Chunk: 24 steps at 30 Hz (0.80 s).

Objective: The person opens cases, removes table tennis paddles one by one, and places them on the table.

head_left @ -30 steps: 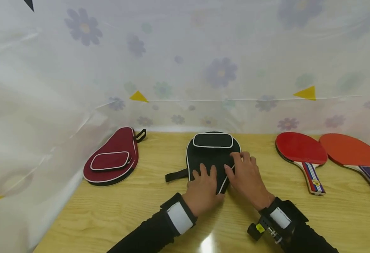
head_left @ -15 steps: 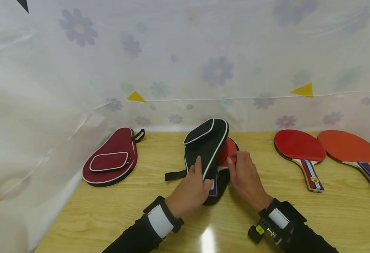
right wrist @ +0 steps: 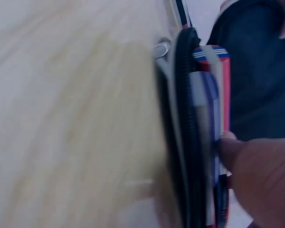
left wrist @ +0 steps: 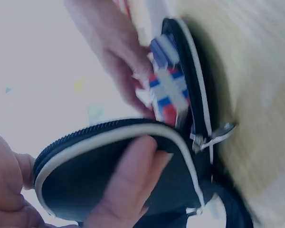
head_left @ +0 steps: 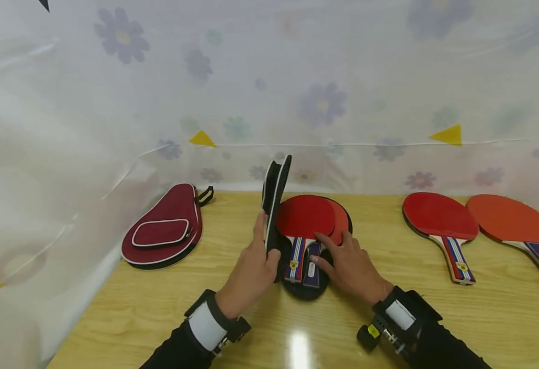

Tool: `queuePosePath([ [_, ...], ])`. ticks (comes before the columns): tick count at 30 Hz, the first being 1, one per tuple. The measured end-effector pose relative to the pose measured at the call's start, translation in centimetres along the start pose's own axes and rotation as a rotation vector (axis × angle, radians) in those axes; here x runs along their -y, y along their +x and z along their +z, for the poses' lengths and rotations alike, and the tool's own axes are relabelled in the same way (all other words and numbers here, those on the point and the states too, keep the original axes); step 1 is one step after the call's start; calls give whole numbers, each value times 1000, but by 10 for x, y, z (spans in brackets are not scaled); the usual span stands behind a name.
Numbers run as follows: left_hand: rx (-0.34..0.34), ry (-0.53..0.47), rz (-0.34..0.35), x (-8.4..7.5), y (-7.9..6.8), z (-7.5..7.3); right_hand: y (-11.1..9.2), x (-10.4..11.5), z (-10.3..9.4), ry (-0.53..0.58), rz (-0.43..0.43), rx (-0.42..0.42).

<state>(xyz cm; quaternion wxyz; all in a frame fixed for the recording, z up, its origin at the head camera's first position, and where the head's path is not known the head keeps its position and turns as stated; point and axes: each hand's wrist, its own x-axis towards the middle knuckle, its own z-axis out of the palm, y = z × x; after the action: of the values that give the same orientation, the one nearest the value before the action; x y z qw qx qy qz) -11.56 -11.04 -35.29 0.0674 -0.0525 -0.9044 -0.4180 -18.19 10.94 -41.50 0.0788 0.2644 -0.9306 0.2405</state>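
Note:
My left hand [head_left: 251, 274] holds the raised flap of a black table tennis paddle case [head_left: 274, 220], thumb on one side and fingers on the other. The flap stands nearly upright. In the case's lower half [head_left: 304, 293] lie two paddles: a red one [head_left: 305, 215] with a striped handle overlaps an orange-red one [head_left: 341, 220] with a purple handle. My right hand [head_left: 354, 269] lies over their handles, thumb and forefinger apart and touching near the purple handle. The left wrist view shows the zipper edge and the handle ends [left wrist: 170, 92]; the right wrist view shows my thumb [right wrist: 242, 152] against the handles.
A dark red paddle case [head_left: 163, 230] with a black strap lies at the left of the wooden table [head_left: 159, 307]. To the right lie a red paddle [head_left: 440, 218] and an orange paddle [head_left: 511, 220], slightly overlapping. A flowered sheet [head_left: 320, 102] hangs behind.
My left hand has lifted the black case's flap up and to the left, uncovering the two paddles. The right hand has shifted from the case's edge onto the paddle handles.

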Motion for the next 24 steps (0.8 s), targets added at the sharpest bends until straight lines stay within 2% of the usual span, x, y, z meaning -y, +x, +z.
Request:
queuePosePath([
  [4,-97,65,67,4,4,-14,2,1,-6,20,-18,19],
  [7,-157,116,89,8,9,-23,3,1,-7,24,-9,46],
  [11,-195,193,53,18,19,-38,4,1,-6,17,13,72],
  [13,-186,235,16,24,23,-47,6,2,-5,16,21,83],
  [17,-104,286,-127,37,27,-61,6,4,-6,26,38,98],
  [21,-38,340,-244,55,30,-62,5,8,-6,31,57,99],
  [24,20,416,-255,69,31,-57,5,10,-5,31,66,103],
])
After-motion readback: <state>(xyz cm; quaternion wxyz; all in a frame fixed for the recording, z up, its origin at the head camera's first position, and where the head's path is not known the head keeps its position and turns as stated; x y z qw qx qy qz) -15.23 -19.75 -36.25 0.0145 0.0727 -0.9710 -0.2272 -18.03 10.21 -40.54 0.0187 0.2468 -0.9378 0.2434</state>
